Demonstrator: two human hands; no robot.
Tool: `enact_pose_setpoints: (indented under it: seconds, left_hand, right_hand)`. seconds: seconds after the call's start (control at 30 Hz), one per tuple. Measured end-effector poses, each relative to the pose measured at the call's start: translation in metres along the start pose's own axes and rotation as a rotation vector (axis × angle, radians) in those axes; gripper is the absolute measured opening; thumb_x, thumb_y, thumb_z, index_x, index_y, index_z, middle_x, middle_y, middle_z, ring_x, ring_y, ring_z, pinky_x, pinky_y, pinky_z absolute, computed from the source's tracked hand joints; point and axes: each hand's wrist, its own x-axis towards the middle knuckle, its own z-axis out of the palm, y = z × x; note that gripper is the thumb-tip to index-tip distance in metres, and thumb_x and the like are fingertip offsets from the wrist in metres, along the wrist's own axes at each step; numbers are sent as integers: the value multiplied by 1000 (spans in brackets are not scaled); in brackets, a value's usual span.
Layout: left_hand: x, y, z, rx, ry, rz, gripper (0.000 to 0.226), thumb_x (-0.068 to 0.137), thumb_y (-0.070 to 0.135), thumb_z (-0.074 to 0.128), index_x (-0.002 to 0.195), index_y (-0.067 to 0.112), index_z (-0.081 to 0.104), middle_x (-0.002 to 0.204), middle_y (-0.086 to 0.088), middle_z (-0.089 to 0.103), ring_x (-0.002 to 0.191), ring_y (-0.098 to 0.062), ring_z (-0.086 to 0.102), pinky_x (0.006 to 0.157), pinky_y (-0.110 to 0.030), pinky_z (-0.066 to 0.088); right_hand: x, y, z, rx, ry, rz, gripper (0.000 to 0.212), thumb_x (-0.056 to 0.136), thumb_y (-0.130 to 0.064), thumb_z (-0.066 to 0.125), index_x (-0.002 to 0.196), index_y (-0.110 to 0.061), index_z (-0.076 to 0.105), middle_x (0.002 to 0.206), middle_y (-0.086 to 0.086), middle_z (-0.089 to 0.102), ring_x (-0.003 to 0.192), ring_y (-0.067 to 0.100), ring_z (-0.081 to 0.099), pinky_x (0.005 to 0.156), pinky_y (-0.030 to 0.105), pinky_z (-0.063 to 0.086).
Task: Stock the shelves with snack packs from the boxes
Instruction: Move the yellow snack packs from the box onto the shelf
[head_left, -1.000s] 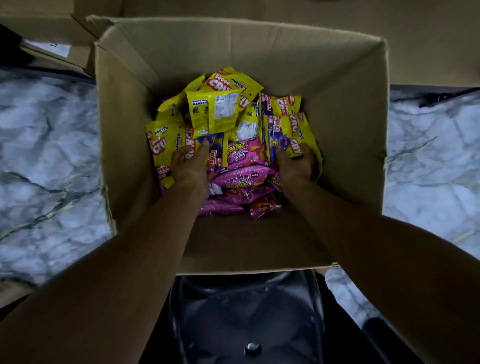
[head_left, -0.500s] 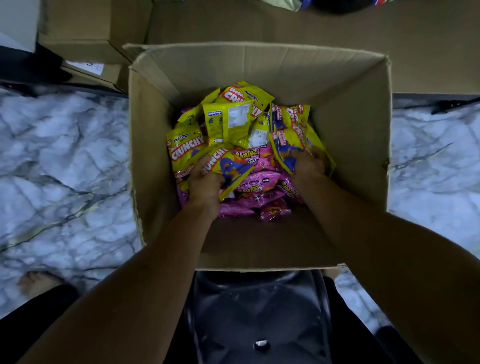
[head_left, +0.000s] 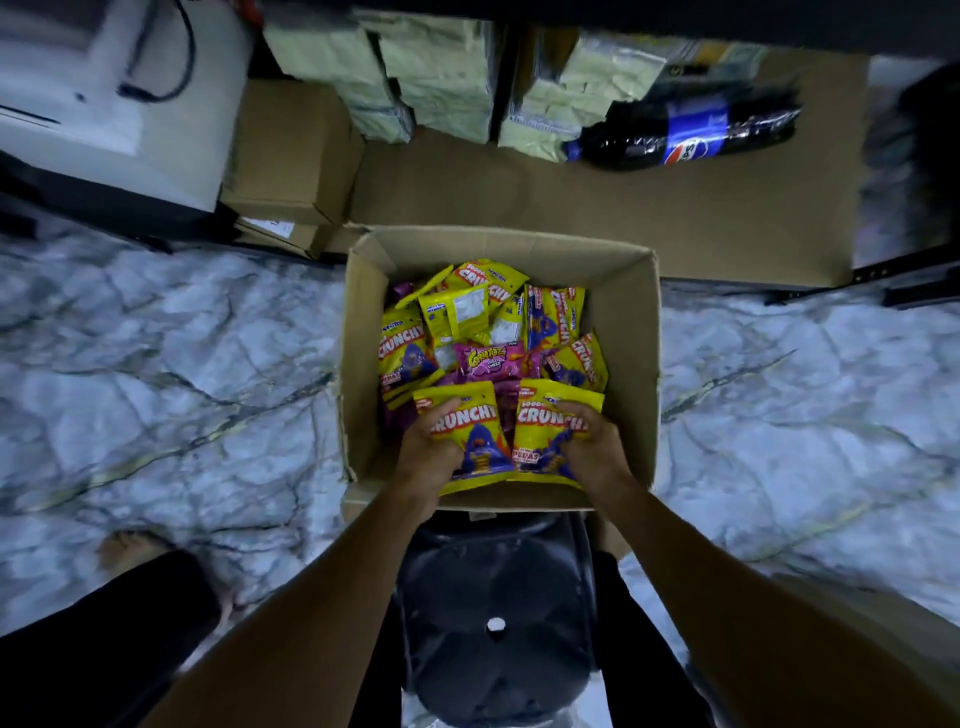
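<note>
An open cardboard box (head_left: 626, 332) stands on the floor in front of me, holding several yellow Crunchy snack packs and pink packs (head_left: 485, 358). My left hand (head_left: 428, 457) grips one yellow Crunchy pack (head_left: 472, 431) by its left side, lifted above the box's near edge. My right hand (head_left: 592, 447) grips a second yellow Crunchy pack (head_left: 545, 431) by its right side. The two packs are held face up, side by side.
A black stool (head_left: 493, 618) sits between my arms below the box. Flat cardboard (head_left: 597, 208) lies beyond the box, with a dark soda bottle (head_left: 685, 135), pale green packages (head_left: 431, 73) and a small carton (head_left: 291, 150) at the back. Marble floor spreads left and right.
Both hands have come up out of the pile, each lifting a yellow pack toward the box's near edge. The view has pulled back, so the shelf area behind shows.
</note>
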Motion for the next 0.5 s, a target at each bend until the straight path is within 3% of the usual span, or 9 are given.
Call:
enact_pose_setpoints:
  seconds: [0.07, 0.13, 0.2, 0.3, 0.33, 0.4, 0.5]
  left_hand:
    - [-23, 9, -2, 44, -21, 33, 75, 78, -24, 44, 134, 25, 56, 121, -2, 56, 89, -7, 58, 57, -17, 51]
    - [-48, 16, -8, 73, -22, 65, 73, 77, -26, 44, 130, 23, 59, 114, 3, 58, 86, -3, 58, 57, -17, 51]
    - [-70, 20, -18, 94, -26, 100, 71, 77, -25, 46, 125, 24, 62, 108, 10, 57, 83, 0, 57, 64, -20, 53]
    - [-100, 35, -33, 48, -67, 156, 54, 81, -9, 63, 115, 32, 68, 124, 6, 59, 98, -7, 60, 85, -31, 55]
    - [-111, 44, -37, 13, -69, 175, 45, 82, -2, 68, 112, 32, 69, 126, 5, 60, 103, -9, 61, 88, -30, 54]
    - [-136, 64, -42, -74, -65, 196, 33, 84, 6, 71, 109, 25, 70, 122, 1, 64, 98, -8, 67, 75, -22, 55]
    - [-180, 88, -52, -148, -70, 258, 33, 81, -3, 71, 111, 13, 70, 115, -7, 68, 85, -8, 72, 63, -20, 55]
  right_hand:
    - [-17, -12, -6, -15, -30, -22, 65, 80, 21, 44, 110, -33, 64, 101, 7, 69, 67, 22, 61, 55, 33, 46]
    - [-40, -26, -12, -39, -49, -43, 65, 81, 20, 46, 115, -33, 62, 94, 5, 68, 51, 13, 54, 45, 25, 42]
    - [-63, -39, -16, -51, -66, -47, 65, 81, 17, 46, 121, -33, 60, 79, 5, 63, 39, 9, 39, 37, 22, 32]
    - [-97, -67, -20, -49, -86, -86, 68, 80, 15, 49, 123, -37, 59, 83, 7, 64, 38, 9, 40, 38, 23, 32]
    - [-108, -78, -23, -51, -81, -112, 67, 80, 14, 50, 123, -37, 60, 86, 8, 65, 41, 10, 41, 40, 25, 34]
    - [-133, -101, -33, -40, -54, -168, 61, 82, 11, 55, 120, -36, 60, 92, 9, 65, 53, 16, 48, 49, 31, 41]
    - [-177, -131, -47, -39, -36, -264, 51, 86, 3, 63, 121, -33, 58, 105, 6, 66, 77, 20, 65, 70, 40, 57]
